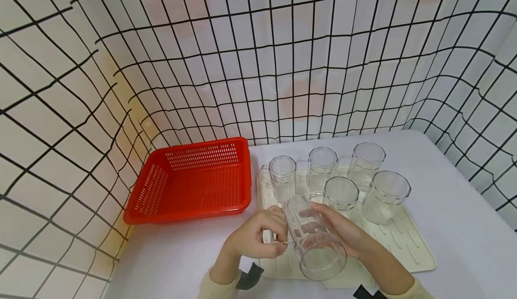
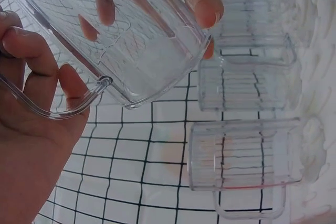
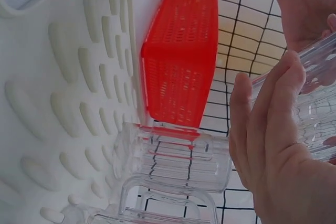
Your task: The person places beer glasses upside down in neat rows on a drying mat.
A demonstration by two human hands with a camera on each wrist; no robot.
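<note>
A clear faceted glass mug [image 1: 308,234] is held in the air above the front of a cream drying tray [image 1: 404,245], tilted with one round end toward me. My left hand [image 1: 260,234] grips its handle, with fingers curled through the loop, as the left wrist view also shows. My right hand [image 1: 349,234] holds the mug's body from the right side. In the right wrist view its fingers [image 3: 273,108] lie long along the glass. Several similar mugs stand behind on the tray, among them a left one [image 1: 282,180] and a right one [image 1: 385,198].
A red perforated plastic basket [image 1: 238,207] stands on the white table [image 1: 181,254] left of the tray. A black wire grid [image 1: 274,61] encloses the table at the back and sides.
</note>
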